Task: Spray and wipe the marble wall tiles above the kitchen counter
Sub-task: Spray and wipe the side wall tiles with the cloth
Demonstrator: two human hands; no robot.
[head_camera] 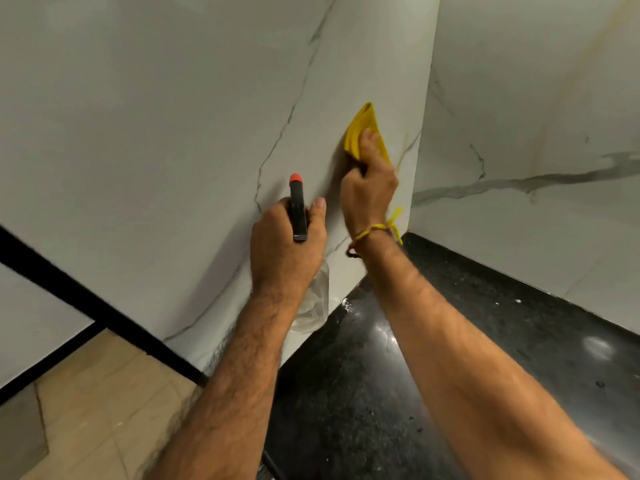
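Note:
The white marble wall tile (194,126) with grey veins fills the left and middle of the head view. My right hand (369,188) holds a folded yellow cloth (362,128) and presses it flat against the tile near its right edge. My left hand (287,244) grips a spray bottle (298,209) with a black head and an orange nozzle tip that points up toward the tile. The bottle's clear body hangs below my fist, partly hidden by my wrist.
A black speckled granite counter (485,341) runs below the wall, wet and shiny in spots. A second marble wall (536,168) meets it at the right. At the lower left lie beige floor tiles (97,410) and a black trim line (86,299).

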